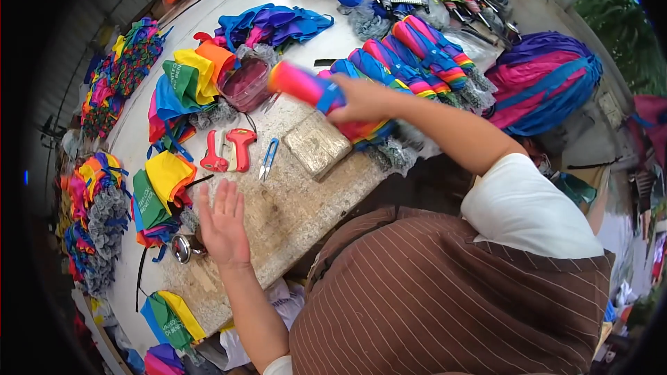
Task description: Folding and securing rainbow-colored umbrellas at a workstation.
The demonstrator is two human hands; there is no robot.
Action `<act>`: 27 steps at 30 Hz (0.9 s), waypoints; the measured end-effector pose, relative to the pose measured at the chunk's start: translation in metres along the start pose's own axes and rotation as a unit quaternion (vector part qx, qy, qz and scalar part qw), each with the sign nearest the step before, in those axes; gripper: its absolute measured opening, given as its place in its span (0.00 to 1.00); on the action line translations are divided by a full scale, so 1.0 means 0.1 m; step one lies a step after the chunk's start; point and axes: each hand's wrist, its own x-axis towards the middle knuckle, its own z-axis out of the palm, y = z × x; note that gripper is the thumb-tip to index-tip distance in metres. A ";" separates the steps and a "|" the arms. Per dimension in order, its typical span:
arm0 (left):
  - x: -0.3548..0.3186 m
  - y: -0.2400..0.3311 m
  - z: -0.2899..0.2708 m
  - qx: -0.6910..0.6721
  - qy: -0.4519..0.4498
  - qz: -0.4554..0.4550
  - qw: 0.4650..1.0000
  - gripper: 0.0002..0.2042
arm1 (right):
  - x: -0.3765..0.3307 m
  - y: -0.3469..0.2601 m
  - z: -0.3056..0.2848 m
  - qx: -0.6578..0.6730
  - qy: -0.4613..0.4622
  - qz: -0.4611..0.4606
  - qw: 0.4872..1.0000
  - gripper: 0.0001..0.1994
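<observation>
Rolled rainbow umbrella [297,83] is gripped at its blue-banded end by the right hand [358,99], fingers curled; outline blurred. Left hand [226,229] is held flat, fingers extended, nothing grasped. Rolling is judged finished on this piece and on the rolled stack [408,62] just beyond the right hand. Loose umbrellas [167,173] left of and beyond the left hand are apparently left unrolled.

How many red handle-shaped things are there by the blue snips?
2: the left handle, farther from the blue snips, and the right handle, nearer them. None there looks hidden.
</observation>
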 end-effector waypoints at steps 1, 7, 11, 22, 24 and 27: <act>-0.01 -0.07 -0.20 0.012 -0.004 -0.020 1.000 0.24 | 0.01 0.13 -0.18 -0.059 0.020 0.076 0.995 0.40; 0.00 -0.47 -0.37 0.003 0.048 -0.126 0.991 0.17 | -0.08 1.39 -0.72 -0.269 0.218 0.156 0.925 0.36; -0.04 -0.51 -0.52 -0.014 0.067 -0.145 0.987 0.13 | 0.17 1.03 -0.36 -0.275 0.318 -0.074 0.904 0.29; -0.11 -0.40 -0.88 -0.026 0.165 -0.122 0.978 0.10 | 2.89 0.51 0.79 0.042 0.123 0.051 0.990 0.20; -0.08 -0.41 -0.98 -0.035 0.182 -0.119 0.975 0.10 | 3.32 0.58 0.81 0.075 0.085 0.141 0.983 0.23; -0.08 -0.50 -1.13 -0.069 0.222 -0.141 0.962 0.10 | 3.75 0.50 0.88 0.140 0.013 0.228 0.963 0.28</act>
